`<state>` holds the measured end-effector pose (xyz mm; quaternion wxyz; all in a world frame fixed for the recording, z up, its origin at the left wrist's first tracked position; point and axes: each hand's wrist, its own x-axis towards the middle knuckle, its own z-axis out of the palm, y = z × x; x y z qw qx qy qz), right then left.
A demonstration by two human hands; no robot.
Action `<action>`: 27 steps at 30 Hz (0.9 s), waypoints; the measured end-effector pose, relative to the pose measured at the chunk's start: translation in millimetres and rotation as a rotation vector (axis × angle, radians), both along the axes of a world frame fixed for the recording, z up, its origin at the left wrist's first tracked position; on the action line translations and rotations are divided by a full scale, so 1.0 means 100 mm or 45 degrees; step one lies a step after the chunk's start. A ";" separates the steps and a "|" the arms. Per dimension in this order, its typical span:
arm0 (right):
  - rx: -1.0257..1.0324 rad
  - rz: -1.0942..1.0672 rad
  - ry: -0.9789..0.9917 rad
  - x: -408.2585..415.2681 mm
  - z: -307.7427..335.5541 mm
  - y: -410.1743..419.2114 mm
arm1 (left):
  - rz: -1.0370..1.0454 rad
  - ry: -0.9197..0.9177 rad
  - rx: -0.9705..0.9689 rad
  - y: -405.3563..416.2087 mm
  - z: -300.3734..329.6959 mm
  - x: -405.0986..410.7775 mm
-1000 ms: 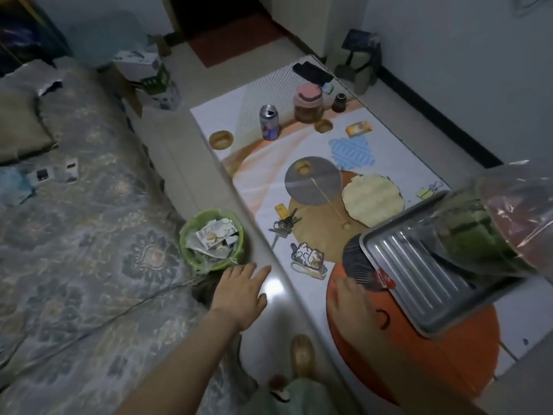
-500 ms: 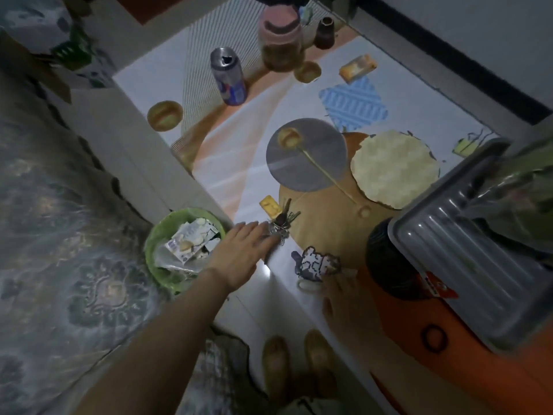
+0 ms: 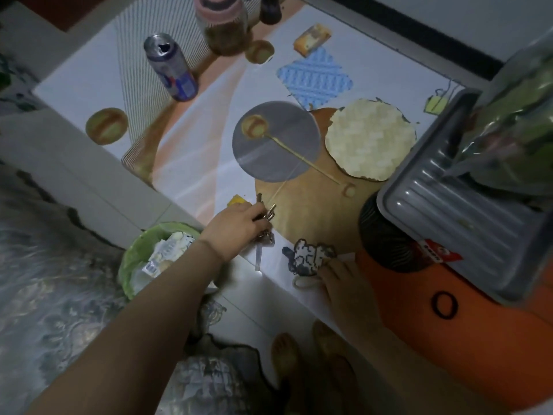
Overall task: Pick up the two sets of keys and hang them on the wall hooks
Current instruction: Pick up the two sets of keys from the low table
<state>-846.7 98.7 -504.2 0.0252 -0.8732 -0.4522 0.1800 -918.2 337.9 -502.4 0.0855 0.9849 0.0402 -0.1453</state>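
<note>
A bunch of metal keys [image 3: 270, 210] with a yellow tag [image 3: 236, 201] lies near the low table's front-left edge [image 3: 209, 175]. My left hand [image 3: 236, 226] covers the bunch with its fingers curled around it. A second key set with a pixel-style cat charm [image 3: 311, 255] and a white loop lies just to the right. The fingertips of my right hand [image 3: 344, 283] rest flat against the cat charm's right edge without gripping it. No wall hooks are in view.
A drink can [image 3: 173, 70] and a pink-lidded jar [image 3: 224, 28] stand at the table's far end. A metal tray [image 3: 463, 211] with bagged greens overhangs the right side. A green bin [image 3: 134, 259] sits on the floor beside the bed [image 3: 45, 295].
My left hand has moved forward from the floor edge onto the metal keys and curled over them. My right hand has slid up to the cat charm. The camera has moved closer.
</note>
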 end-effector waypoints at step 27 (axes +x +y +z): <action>0.742 -0.868 0.547 -0.20 0.31 0.08 | 1.256 -0.265 -1.166 -0.63 0.40 -0.52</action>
